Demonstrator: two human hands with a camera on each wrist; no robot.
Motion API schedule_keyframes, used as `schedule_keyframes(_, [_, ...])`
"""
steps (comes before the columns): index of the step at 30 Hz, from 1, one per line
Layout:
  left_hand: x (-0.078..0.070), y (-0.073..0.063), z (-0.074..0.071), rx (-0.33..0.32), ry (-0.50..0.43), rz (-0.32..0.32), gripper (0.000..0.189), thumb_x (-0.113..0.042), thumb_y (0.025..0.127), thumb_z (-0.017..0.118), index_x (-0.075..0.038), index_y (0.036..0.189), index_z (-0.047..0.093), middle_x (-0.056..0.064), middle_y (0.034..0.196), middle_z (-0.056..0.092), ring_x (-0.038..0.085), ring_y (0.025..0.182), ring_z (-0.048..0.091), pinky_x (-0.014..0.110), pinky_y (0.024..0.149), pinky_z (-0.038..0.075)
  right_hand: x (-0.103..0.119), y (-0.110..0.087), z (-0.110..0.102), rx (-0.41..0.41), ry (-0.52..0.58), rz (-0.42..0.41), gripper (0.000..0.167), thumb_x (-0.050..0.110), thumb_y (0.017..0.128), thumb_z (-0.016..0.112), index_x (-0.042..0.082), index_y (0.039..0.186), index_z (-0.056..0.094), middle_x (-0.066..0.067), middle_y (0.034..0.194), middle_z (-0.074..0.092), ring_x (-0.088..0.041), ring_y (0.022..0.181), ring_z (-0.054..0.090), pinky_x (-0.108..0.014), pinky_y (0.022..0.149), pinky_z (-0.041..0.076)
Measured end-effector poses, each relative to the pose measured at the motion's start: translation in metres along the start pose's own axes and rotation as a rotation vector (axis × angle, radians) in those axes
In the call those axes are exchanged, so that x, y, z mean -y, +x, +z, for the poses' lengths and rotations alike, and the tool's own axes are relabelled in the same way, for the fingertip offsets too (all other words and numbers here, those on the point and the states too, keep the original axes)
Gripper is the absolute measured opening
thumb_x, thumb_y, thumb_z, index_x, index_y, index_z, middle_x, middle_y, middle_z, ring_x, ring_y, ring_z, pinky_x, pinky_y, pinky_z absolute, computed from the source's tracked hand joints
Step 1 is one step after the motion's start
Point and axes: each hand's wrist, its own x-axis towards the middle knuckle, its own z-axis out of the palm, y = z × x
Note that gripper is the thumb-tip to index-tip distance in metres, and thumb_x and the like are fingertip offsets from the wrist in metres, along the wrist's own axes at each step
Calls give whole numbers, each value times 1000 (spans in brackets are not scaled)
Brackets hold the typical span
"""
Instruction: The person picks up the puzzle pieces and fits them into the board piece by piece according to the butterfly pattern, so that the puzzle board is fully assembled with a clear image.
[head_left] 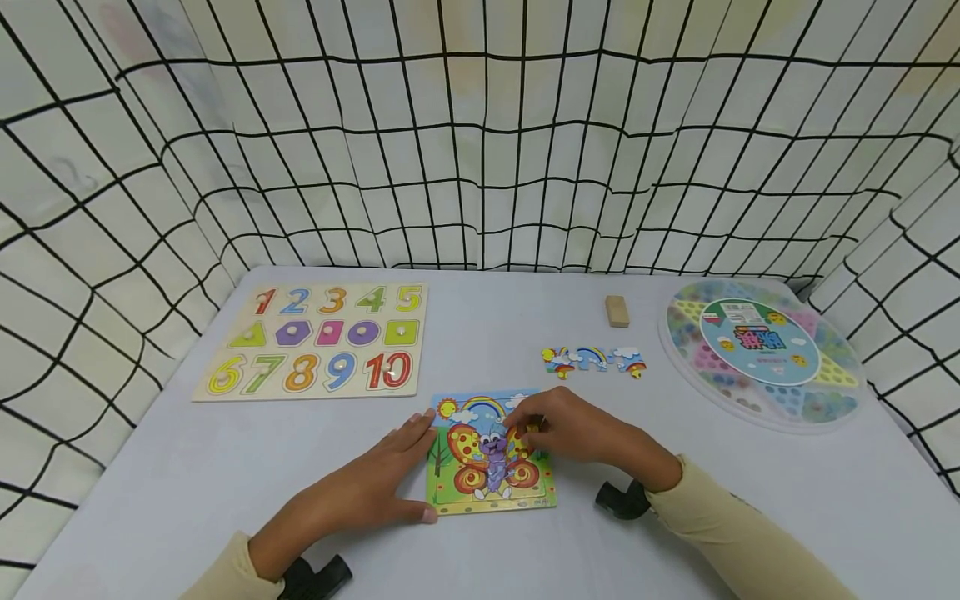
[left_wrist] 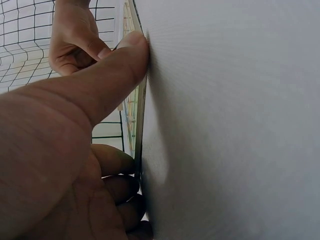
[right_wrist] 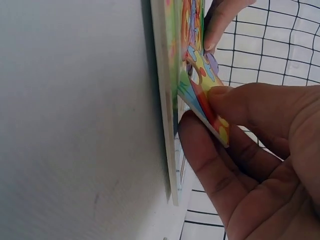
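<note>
A butterfly jigsaw board [head_left: 491,504] lies on the table in front of me. My left hand [head_left: 360,492] rests along its left side, fingers stretched out toward the upper left corner and thumb at the lower left; in the left wrist view the thumb [left_wrist: 107,75] touches the board's edge. With thumb and fingers my right hand [head_left: 576,425] pinches a colourful puzzle piece [right_wrist: 204,97] over the board's right part. That piece is tilted, its outer end raised off the board. In the head view the right fingers partly cover it.
Loose puzzle pieces [head_left: 592,359] with rainbow and cloud pictures lie behind the right hand, near a small wooden block [head_left: 617,311]. A number-and-shape board [head_left: 307,393] is at the back left, a round clear bead case [head_left: 761,342] at the right. Black netting [head_left: 483,175] surrounds the table.
</note>
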Motion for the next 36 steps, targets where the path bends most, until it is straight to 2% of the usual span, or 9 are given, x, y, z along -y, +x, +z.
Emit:
schedule_keyframes(6, [1, 0, 1, 0, 10, 0, 99, -45, 77, 80, -5, 152, 31, 5, 162, 14, 27, 147, 10, 49, 113, 24, 1, 1, 1, -24, -95, -39, 23, 8, 89, 71, 8, 113, 73, 5, 98, 59, -9, 84, 54, -22, 71, 51])
schedule_keyframes(11, [2, 1, 2, -3, 7, -2, 99, -45, 76, 81, -6, 152, 31, 5, 162, 15, 28, 147, 11, 50, 113, 25, -1, 4, 3, -8, -165, -9, 25, 11, 90, 71, 11, 115, 73, 5, 102, 58, -11, 91, 50, -23, 73, 48])
schedule_keyframes(18, [2, 1, 2, -7, 11, 3, 99, -45, 76, 81, -5, 152, 31, 5, 162, 15, 28, 147, 11, 49, 113, 25, -3, 5, 4, 8, -170, -23, 25, 10, 90, 70, 8, 115, 72, 3, 104, 60, -12, 94, 52, -25, 76, 49])
schedule_keyframes(24, [2, 1, 2, -9, 7, 6, 100, -44, 76, 81, -4, 152, 31, 6, 162, 15, 28, 147, 11, 49, 113, 25, -2, 5, 3, 30, -202, 12, 23, 10, 91, 70, 10, 113, 74, 3, 106, 58, -13, 100, 51, -28, 83, 48])
schedule_keyframes(27, [2, 0, 2, -10, 4, 4, 99, -43, 76, 81, -4, 152, 30, 6, 162, 15, 28, 147, 11, 49, 113, 24, -1, 5, 3, 31, -198, 7, 22, 9, 91, 69, 9, 112, 74, 3, 106, 58, -13, 99, 51, -29, 82, 48])
schedule_keyframes(36, [0, -1, 1, -14, -3, -3, 99, -45, 76, 81, -5, 152, 32, 6, 162, 16, 30, 147, 12, 50, 113, 24, -8, 3, -4, -44, -152, -24, 20, 8, 92, 68, 8, 111, 74, 4, 103, 61, -11, 94, 55, -25, 78, 51])
